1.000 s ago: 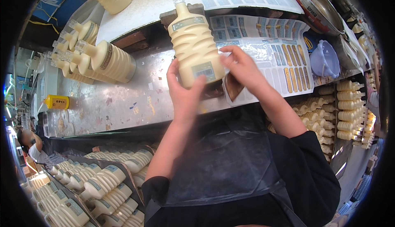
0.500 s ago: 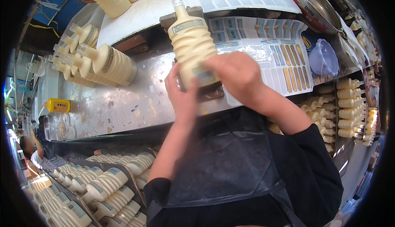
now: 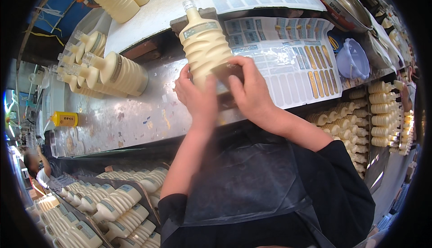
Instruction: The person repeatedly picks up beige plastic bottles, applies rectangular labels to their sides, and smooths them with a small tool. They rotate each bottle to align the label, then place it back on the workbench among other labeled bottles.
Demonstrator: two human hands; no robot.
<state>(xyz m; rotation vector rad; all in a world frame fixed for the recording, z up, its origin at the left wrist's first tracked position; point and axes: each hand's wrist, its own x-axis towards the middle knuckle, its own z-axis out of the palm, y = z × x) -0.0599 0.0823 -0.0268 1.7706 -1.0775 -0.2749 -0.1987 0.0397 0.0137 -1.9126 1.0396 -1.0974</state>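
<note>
A cream ribbed bottle (image 3: pixel 204 45) with a clear threaded neck lies on its back on a dark rest, its neck pointing away from me. Across its shoulder runs a grey-green label strip (image 3: pixel 200 29). My left hand (image 3: pixel 196 96) is closed round the lower left side of the bottle, slightly blurred. In my right hand (image 3: pixel 252 91) is a flat dark brown scraper-like piece (image 3: pixel 228 71), pinched between thumb and fingers. It lies against the bottle's lower front and hides most of the label there.
Right of the bottle lie label sheets (image 3: pixel 288 74) with gold and blue strips. A lilac bucket (image 3: pixel 353 61) and metal basin (image 3: pixel 344 5) stand beyond. Standing bottles (image 3: pixel 121 72) and a yellow container (image 3: pixel 64 119) are left. Racks of bottles (image 3: pixel 119 203) flank me; a person (image 3: pixel 42 169) is far left.
My right hand has turned and now presses the dark brown piece over the bottle's lower label, which was visible before. My left hand stays at the bottle's side, shifted slightly.
</note>
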